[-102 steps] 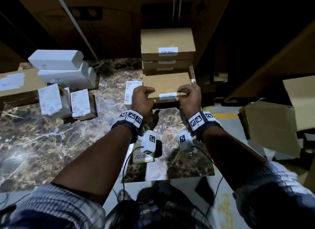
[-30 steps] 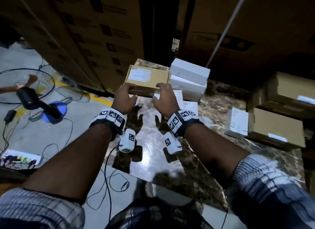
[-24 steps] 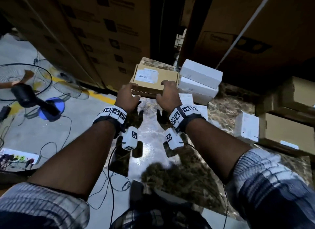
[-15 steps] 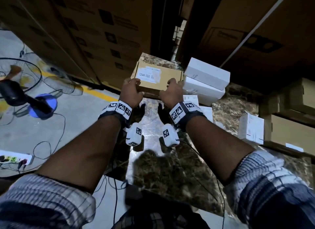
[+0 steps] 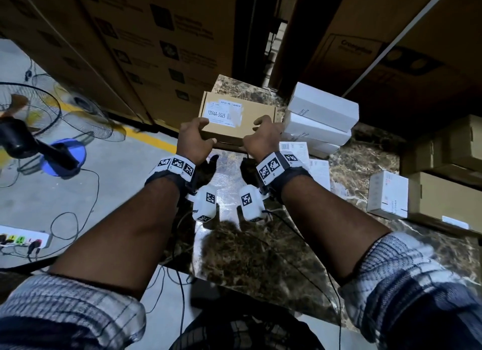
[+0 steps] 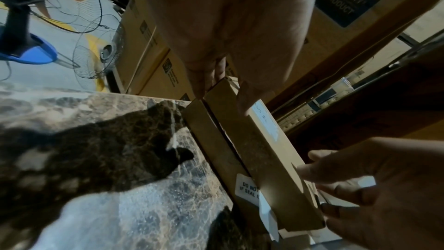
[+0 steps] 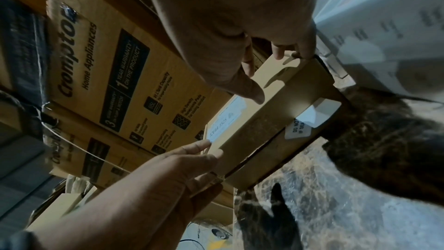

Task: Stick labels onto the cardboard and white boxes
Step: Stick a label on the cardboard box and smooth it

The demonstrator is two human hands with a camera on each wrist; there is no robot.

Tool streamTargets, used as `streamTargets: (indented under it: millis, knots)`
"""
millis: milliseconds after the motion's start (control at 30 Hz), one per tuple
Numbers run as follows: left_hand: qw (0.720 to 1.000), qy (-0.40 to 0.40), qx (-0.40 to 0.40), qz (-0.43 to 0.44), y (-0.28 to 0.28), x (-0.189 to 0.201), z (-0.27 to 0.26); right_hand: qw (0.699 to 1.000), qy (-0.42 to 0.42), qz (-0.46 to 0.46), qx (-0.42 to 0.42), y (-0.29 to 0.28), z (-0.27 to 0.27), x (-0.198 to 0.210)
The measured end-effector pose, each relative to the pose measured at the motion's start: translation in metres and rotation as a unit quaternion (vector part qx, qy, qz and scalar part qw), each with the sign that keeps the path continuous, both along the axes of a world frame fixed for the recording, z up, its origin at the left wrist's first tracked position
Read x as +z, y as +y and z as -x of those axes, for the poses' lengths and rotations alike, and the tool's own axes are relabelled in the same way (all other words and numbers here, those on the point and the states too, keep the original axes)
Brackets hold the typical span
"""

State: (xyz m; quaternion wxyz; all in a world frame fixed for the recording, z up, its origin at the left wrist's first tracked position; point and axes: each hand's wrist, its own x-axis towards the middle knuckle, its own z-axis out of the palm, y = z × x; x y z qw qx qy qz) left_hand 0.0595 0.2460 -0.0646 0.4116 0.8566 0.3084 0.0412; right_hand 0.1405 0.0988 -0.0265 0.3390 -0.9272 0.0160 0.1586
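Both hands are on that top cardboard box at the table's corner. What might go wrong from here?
1. The cardboard box sits on another box at the marble table corner; a pull by the left hand or right hand might drag both off.
2. Its right end is close to the stacked white boxes; swinging it could nudge them.

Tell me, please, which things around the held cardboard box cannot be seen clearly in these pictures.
- Cardboard box: the underside is hidden in all views; whether another box lies beneath cannot be told.
- Seal sticker: left wrist view, its text is cut off by the box flap.
- Label: head view, the small print is too small and smeared.
- Left hand and right hand: head view, the fingers partly curl behind the box edges.
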Motion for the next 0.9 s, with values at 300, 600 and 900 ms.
streamTargets:
  millis: [300,600,900]
  knots:
    - [1.0,-0.022,0.013,0.006,-0.018,0.012,0.009,0.997,-0.057,-0.018,0.056,0.015,0.03,-0.002]
    - [1.0,0.022,0.012,0.006,-0.022,0.007,0.014,0.994,-0.026,0.104,0.027,-0.002,0.021,-0.003]
    - [0.995,0.005,0.064,0.072,-0.022,0.002,0.008,0.995,0.016,0.099,-0.005,0.002,0.008,0.004]
